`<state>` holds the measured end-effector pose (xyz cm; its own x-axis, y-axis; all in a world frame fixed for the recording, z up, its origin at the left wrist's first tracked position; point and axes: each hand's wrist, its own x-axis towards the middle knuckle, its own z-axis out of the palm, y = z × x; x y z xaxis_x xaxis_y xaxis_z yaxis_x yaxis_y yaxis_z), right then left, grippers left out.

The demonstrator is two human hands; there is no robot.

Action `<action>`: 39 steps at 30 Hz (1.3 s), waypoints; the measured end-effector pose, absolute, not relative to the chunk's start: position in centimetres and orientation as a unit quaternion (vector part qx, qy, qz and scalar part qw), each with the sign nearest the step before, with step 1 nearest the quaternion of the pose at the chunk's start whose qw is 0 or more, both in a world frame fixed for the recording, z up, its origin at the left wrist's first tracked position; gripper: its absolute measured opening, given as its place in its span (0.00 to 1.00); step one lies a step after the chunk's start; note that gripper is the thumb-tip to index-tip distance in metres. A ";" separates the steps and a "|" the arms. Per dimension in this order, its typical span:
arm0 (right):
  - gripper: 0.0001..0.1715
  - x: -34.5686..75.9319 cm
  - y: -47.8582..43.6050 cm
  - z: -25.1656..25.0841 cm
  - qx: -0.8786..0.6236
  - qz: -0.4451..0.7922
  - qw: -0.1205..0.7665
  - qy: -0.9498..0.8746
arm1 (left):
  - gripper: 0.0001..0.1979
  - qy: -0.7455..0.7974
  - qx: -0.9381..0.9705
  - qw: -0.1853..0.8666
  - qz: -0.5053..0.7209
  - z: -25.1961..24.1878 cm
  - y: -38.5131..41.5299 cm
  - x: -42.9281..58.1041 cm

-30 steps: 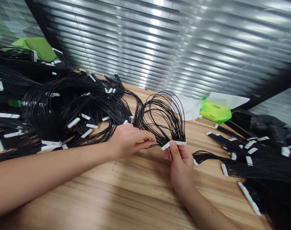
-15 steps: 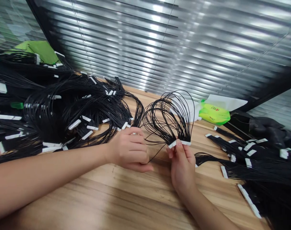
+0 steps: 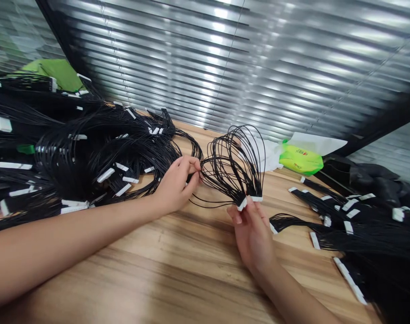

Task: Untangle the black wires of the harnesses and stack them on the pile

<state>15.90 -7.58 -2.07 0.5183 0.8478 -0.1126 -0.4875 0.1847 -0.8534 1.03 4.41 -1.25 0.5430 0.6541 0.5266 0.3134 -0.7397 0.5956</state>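
A looped wire harness [image 3: 230,162] of thin black wires rises above the table, its two white connectors side by side at the lower end. My right hand [image 3: 254,229] pinches it at those connectors, thumb on top. At the left side of the loop, my left hand [image 3: 179,182] has thumb and fingertips pinched together on black wire. A couple of strands sag below the loop, between the hands. Just behind my left hand lies a big heap of similar harnesses [image 3: 123,144]; which strands its fingertips hold is partly hidden.
More black harnesses [image 3: 340,229] with white connectors lie at the right. A green-yellow packet [image 3: 301,159] and white paper [image 3: 317,144] sit at the back right, before window blinds [image 3: 191,58]. Green cloth [image 3: 56,74] stands behind the left heap. The wooden tabletop [image 3: 177,274] spans the front.
My left hand has moved up and turned from a loose fist to a fingertip pinch at the loop's left side. The harness and my right hand have shifted slightly left.
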 end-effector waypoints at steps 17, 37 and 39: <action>0.19 15.2 -8.4 -1.6 -0.421 0.592 0.654 -0.211 | 0.24 0.230 0.561 0.672 0.425 -2.3 4.6 2.2; 0.18 15.7 -7.8 -2.2 -0.469 0.413 0.754 -0.202 | 0.14 0.360 0.834 0.240 0.342 -1.1 3.9 1.1; 0.18 15.6 -7.8 -2.2 -0.471 0.415 0.749 -0.212 | 0.12 0.361 0.821 0.270 0.350 -1.4 4.0 1.1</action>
<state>15.64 -7.83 -2.24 0.5663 0.8209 -0.0737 -0.4224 0.2123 -0.8812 1.12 3.98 -1.36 0.4946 0.7823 0.3788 0.4044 -0.5928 0.6965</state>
